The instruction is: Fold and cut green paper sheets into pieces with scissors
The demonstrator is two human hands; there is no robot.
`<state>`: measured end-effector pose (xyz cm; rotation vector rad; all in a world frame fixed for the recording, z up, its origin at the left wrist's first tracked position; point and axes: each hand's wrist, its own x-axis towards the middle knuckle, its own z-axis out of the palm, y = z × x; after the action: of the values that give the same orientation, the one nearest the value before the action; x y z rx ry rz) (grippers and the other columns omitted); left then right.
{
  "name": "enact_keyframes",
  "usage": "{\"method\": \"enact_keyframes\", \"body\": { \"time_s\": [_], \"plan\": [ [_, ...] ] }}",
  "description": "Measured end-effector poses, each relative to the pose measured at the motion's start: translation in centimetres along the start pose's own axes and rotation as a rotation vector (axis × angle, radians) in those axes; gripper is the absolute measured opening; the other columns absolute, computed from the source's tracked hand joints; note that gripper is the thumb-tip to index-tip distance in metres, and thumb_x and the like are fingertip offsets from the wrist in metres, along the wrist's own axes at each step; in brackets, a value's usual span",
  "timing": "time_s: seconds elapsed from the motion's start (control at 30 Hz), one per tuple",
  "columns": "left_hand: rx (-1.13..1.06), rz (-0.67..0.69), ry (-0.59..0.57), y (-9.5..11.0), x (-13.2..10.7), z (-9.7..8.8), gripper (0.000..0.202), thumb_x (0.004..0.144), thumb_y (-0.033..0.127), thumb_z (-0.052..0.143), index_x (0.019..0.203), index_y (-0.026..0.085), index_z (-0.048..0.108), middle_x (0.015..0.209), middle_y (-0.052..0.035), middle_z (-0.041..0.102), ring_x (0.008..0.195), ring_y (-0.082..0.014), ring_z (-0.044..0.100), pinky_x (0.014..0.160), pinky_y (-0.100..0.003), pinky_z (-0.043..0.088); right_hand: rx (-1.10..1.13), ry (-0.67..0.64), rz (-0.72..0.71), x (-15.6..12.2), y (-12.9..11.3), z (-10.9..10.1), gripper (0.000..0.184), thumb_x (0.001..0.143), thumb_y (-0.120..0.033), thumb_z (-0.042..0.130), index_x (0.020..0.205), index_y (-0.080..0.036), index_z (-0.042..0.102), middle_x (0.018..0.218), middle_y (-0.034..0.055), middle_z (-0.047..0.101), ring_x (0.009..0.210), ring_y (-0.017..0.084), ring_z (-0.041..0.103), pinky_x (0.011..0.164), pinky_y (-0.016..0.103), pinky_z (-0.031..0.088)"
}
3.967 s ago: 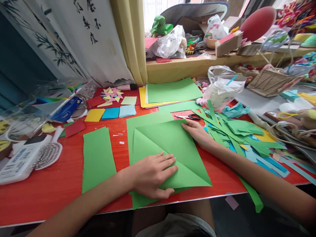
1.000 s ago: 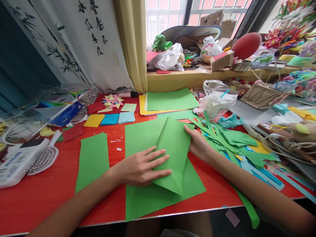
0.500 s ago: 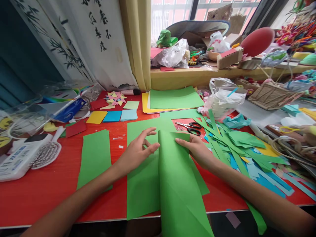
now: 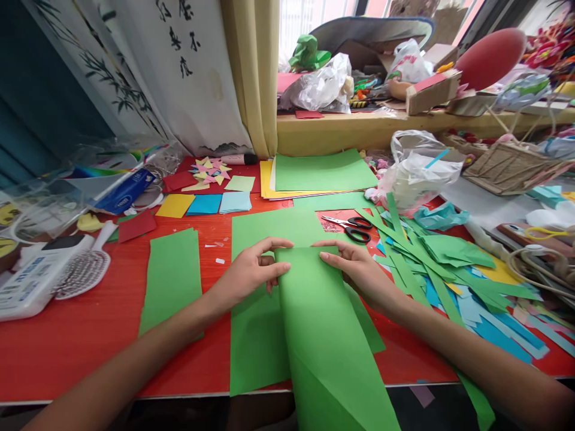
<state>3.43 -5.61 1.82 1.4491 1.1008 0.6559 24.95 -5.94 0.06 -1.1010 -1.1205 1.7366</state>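
A long folded sheet of green paper [image 4: 323, 335] is held up between my two hands, its near end hanging past the table's front edge. My left hand [image 4: 260, 263] pinches its far left corner between thumb and fingers. At the far right corner, my right hand [image 4: 348, 263] grips the sheet, thumb on top and index finger along the top edge. Beneath lies a larger flat green sheet [image 4: 256, 347]. Black-handled scissors [image 4: 353, 227] rest just beyond my right hand. Left of my left arm is a green paper strip stack [image 4: 173, 275].
Paper offcuts [image 4: 431, 269] heap on the right. Small yellow [image 4: 176, 205] and blue squares [image 4: 204, 204] lie at the back left, with a stack of green sheets [image 4: 323, 170] at the back. A hairbrush [image 4: 85, 272] and white bottle [image 4: 40, 278] stand left on the red table [image 4: 99, 353].
My left hand has closed onto the folded sheet's left corner, where before it was just beside it. The sheet has shifted slightly left, and the view has tilted down a little.
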Motion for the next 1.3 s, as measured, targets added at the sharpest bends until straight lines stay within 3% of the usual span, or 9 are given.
{"method": "enact_keyframes", "body": {
  "time_s": [0.33, 0.53, 0.93, 1.13, 1.3],
  "plan": [
    [0.060, 0.032, 0.014, -0.1, 0.1, 0.0, 0.039, 0.076, 0.040, 0.062, 0.111, 0.023, 0.055, 0.062, 0.0045, 0.047, 0.056, -0.0096, 0.049, 0.054, -0.022, 0.042, -0.080, 0.010, -0.036, 0.0, 0.0, -0.2, 0.032, 0.077, -0.035, 0.064, 0.108, -0.026, 0.060, 0.097, 0.0028, 0.068, 0.083, 0.018, 0.065, 0.066, 0.029, 0.052],
    [0.118, 0.038, 0.013, 0.1, -0.1, 0.0, 0.042, 0.076, 0.044, 0.061, 0.113, 0.025, 0.055, 0.064, 0.0045, 0.047, 0.056, -0.0098, 0.050, 0.055, -0.022, 0.042, -0.065, -0.019, -0.051, 0.0, 0.2, -0.3, 0.033, 0.081, -0.036, 0.061, 0.114, -0.029, 0.057, 0.093, 0.0013, 0.069, 0.074, 0.016, 0.066, 0.061, 0.027, 0.052],
    [0.178, 0.053, 0.056, 0.0, -0.3, 0.3, 0.042, 0.076, 0.043, 0.062, 0.112, 0.024, 0.055, 0.068, 0.0040, 0.049, 0.053, -0.0081, 0.048, 0.052, -0.022, 0.039, -0.105, 0.011, -0.089, 0.1, 0.2, -0.1, 0.017, 0.083, -0.036, 0.059, 0.094, -0.024, 0.065, 0.087, 0.0019, 0.070, 0.072, 0.016, 0.066, 0.062, 0.027, 0.052],
    [0.060, -0.016, 0.055, -0.5, 0.1, 0.4, 0.053, 0.073, 0.044, 0.065, 0.119, 0.026, 0.046, 0.080, 0.0023, 0.050, 0.058, -0.0083, 0.049, 0.053, -0.023, 0.043, -0.115, -0.015, -0.117, 0.0, 0.3, -0.4, 0.022, 0.084, -0.038, 0.057, 0.098, -0.023, 0.064, 0.088, 0.0019, 0.069, 0.073, 0.015, 0.065, 0.063, 0.026, 0.052],
    [-0.039, -0.045, -0.005, -0.7, 0.5, 0.5, 0.048, 0.073, 0.041, 0.066, 0.113, 0.022, 0.048, 0.073, 0.0039, 0.047, 0.056, -0.0075, 0.048, 0.052, -0.022, 0.043, -0.109, -0.021, -0.108, -0.1, 0.3, -0.3, 0.019, 0.085, -0.037, 0.056, 0.096, -0.023, 0.064, 0.085, 0.0012, 0.069, 0.070, 0.014, 0.065, 0.062, 0.025, 0.051]
  ]
}}
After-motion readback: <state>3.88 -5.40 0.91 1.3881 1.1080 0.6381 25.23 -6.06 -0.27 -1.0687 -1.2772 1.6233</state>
